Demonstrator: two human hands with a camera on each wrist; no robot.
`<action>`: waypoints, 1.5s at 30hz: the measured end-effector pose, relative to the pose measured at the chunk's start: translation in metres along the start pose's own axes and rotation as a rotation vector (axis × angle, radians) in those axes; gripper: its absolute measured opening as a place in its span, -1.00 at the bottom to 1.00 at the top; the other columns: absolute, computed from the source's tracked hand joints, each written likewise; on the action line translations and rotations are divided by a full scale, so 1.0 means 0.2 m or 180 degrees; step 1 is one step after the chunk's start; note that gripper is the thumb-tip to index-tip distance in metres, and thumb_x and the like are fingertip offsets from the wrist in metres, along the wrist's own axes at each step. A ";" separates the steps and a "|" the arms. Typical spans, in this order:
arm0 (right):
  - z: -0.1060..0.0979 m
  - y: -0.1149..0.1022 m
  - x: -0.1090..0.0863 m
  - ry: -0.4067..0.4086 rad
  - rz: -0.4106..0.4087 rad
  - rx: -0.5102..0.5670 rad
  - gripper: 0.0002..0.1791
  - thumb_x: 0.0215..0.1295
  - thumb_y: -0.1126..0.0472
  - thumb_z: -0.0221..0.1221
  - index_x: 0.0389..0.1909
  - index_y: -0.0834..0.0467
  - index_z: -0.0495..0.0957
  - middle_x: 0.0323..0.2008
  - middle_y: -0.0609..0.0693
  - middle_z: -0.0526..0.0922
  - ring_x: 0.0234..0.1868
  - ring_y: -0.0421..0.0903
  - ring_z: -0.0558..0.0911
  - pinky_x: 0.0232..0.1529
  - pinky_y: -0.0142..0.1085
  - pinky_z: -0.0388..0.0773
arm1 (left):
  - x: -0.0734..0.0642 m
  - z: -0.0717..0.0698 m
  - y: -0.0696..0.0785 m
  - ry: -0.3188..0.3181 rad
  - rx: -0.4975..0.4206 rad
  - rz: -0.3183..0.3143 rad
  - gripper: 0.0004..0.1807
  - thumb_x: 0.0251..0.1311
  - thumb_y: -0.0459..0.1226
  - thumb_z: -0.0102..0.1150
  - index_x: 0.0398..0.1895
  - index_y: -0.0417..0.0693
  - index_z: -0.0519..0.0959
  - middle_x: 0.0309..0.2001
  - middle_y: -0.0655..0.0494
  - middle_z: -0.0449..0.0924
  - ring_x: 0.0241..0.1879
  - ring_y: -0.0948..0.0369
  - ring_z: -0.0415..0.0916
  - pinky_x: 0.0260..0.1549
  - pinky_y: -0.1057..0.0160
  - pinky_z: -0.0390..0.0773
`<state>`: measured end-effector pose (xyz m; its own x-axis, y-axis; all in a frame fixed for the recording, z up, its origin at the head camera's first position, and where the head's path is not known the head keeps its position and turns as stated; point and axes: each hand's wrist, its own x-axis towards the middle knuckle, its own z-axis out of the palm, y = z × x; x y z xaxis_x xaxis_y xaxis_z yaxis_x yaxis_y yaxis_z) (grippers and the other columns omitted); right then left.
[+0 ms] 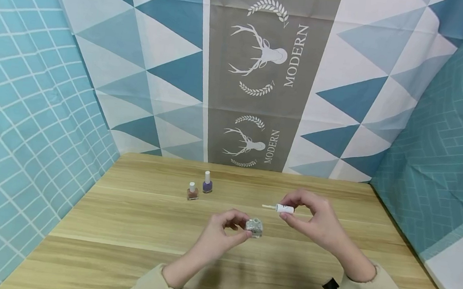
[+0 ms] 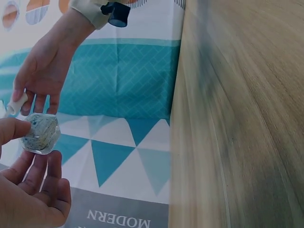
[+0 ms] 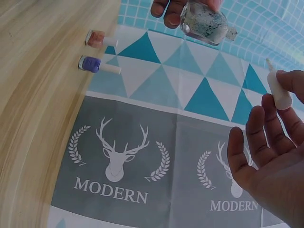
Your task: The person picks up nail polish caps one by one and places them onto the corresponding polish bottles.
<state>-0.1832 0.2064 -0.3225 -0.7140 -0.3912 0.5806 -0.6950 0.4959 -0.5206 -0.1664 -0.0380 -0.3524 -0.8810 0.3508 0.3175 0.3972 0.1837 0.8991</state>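
Between the thumb and fingers of my left hand point(image 1: 223, 230) is an uncapped glass nail polish bottle point(image 1: 254, 228) with speckled greyish contents. It is held above the table, and its open neck shows in the right wrist view. My right hand point(image 1: 318, 218) pinches the white nail polish cap point(image 1: 285, 209), whose brush point(image 1: 268, 206) points left toward the bottle. A gap separates brush and bottle. The left wrist view shows the speckled bottle point(image 2: 42, 134) close up, and the right wrist view shows the cap point(image 3: 279, 90) between thumb and fingers.
Two capped nail polish bottles stand farther back on the wooden table point(image 1: 137, 214): a brownish-pink one point(image 1: 192, 193) and a purple one point(image 1: 207, 186). Patterned cloth point(image 1: 172, 64) hangs behind the table, with blue tiled cloth point(image 1: 22, 96) at the left side.
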 end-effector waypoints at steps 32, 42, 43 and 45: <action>-0.01 -0.05 0.03 -0.0393 -0.0472 -0.0061 -0.65 0.02 0.35 0.36 -0.21 -0.09 0.58 -0.26 -0.29 0.58 -0.29 -0.34 0.48 -0.28 -0.44 0.49 | 0.02 0.03 -0.13 -0.0070 0.0085 0.0241 -0.75 0.02 -0.32 0.34 -0.18 -0.04 0.62 -0.27 0.12 0.67 -0.27 0.18 0.57 -0.21 0.29 0.52; -0.01 -0.06 0.04 -0.0441 -0.0486 -0.0040 -0.66 0.02 0.36 0.36 -0.22 -0.07 0.58 -0.26 -0.29 0.57 -0.29 -0.34 0.48 -0.28 -0.41 0.50 | 0.01 0.02 -0.13 -0.0111 0.0020 0.0243 -0.75 0.01 -0.32 0.34 -0.19 0.04 0.62 -0.29 0.29 0.65 -0.28 0.32 0.55 -0.18 0.14 0.56; -0.01 -0.06 0.04 -0.0451 -0.0474 -0.0042 -0.66 0.03 0.36 0.36 -0.22 -0.08 0.58 -0.25 -0.29 0.57 -0.29 -0.34 0.48 -0.28 -0.42 0.50 | 0.01 0.02 -0.13 -0.0115 0.0008 0.0242 -0.75 0.01 -0.32 0.34 -0.19 0.04 0.62 -0.29 0.28 0.65 -0.28 0.31 0.55 -0.18 0.11 0.55; -0.02 -0.07 0.04 -0.0467 -0.0459 -0.0048 -0.66 0.03 0.36 0.36 -0.22 -0.08 0.58 -0.25 -0.29 0.57 -0.29 -0.34 0.48 -0.28 -0.41 0.50 | 0.01 0.02 -0.12 -0.0119 -0.0003 0.0246 -0.74 0.01 -0.32 0.34 -0.18 0.04 0.62 -0.29 0.28 0.65 -0.28 0.31 0.55 -0.18 0.12 0.55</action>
<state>-0.1796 0.1991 -0.3090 -0.6125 -0.5674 0.5504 -0.7905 0.4378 -0.4284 -0.1769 -0.0374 -0.3755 -0.8375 0.3979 0.3746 0.4634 0.1539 0.8727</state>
